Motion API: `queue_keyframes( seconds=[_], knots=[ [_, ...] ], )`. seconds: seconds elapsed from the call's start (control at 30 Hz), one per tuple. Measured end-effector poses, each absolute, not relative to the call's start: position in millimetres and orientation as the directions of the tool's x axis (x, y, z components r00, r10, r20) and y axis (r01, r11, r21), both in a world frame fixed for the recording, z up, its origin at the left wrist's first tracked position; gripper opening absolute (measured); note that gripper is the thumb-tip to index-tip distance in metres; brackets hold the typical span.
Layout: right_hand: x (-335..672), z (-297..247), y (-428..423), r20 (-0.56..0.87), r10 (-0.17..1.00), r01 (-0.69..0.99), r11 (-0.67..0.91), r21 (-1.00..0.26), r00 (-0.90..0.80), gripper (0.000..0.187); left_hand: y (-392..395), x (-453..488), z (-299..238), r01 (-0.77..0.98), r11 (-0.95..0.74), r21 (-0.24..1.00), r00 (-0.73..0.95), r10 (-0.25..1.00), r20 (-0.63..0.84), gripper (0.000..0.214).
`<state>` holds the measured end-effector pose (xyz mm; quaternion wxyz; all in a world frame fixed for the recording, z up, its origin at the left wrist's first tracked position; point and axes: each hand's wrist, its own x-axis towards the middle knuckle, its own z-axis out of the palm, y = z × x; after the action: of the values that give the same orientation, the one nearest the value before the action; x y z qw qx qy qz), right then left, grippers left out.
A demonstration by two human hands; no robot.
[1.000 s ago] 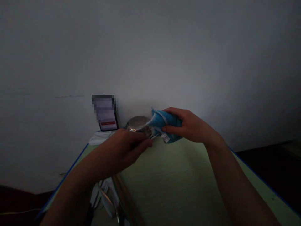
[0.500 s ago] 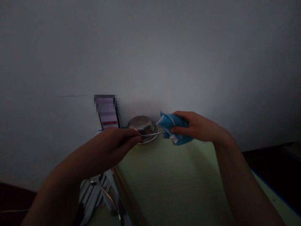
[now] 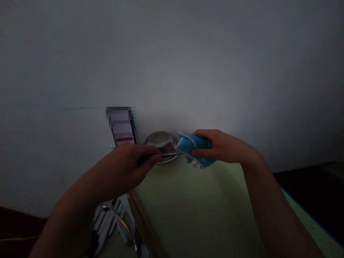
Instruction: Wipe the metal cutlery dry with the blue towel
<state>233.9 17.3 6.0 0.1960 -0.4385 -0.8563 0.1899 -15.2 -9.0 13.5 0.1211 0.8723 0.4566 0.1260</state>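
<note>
Two hands noted at centre frame. Left hand [image 3: 129,163]: fingers pinched on slim metal utensil [image 3: 170,154], held level, tip inside blue cloth [image 3: 192,148]. Right hand [image 3: 223,147], right of centre: fingers pressed together round cloth. Just behind: steel bowl [image 3: 161,139], propped phone [image 3: 123,132]. Lower left: loose cutlery [image 3: 115,225] on green table [image 3: 193,208].

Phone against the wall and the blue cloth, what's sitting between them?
A metal bowl stands between the phone and the blue cloth, as the head view shows.
</note>
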Motion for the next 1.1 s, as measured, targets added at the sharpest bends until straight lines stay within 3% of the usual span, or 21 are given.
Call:
queue_keyframes(
  seconds=[0.83, 1.1],
  knots=[
    [224.5, 12.5, 11.3, 0.072, 0.797, 0.631, 0.527, -0.569, -0.600, 0.030, -14.6, -3.5, 21.6, 0.736, -0.617, 0.281, 0.612, 0.782, 0.115, 0.028],
    [223.6, 12.4, 11.2, 0.060, 0.753, 0.588, 0.559, -0.585, -0.655, 0.029, -12.7, -1.7, 18.4, 0.683, -0.646, 0.341, 0.652, 0.750, 0.115, 0.026]
  ],
)
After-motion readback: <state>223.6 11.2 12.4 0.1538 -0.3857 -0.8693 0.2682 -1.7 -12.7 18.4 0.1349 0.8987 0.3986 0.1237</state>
